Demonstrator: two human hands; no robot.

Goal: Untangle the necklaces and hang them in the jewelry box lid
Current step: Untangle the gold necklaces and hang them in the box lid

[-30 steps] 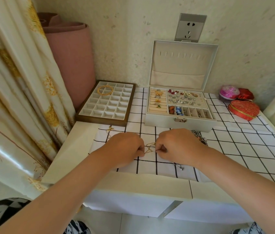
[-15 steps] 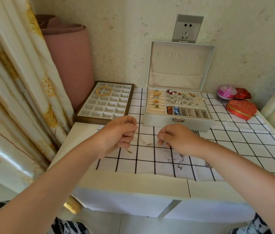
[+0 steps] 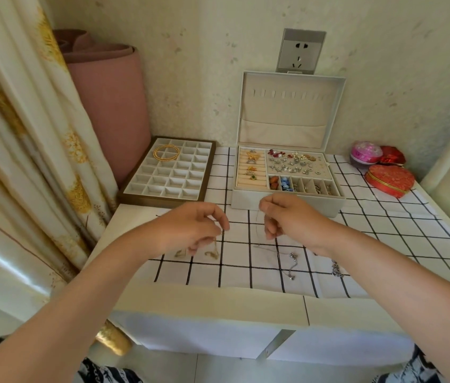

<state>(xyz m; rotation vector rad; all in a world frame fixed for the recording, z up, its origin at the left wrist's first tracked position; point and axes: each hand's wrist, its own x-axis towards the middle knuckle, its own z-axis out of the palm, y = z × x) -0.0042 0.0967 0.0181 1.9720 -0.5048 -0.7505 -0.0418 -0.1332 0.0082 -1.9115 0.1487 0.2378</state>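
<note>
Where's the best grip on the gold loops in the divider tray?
Pinch the near arc of the gold loops from above, where it bridges an open cell of the tray. They lie flat across the dividers, so fingertips can likely dip in either side. Left hand pinches a gold chain, right hand a silver chain; free one first.
</note>
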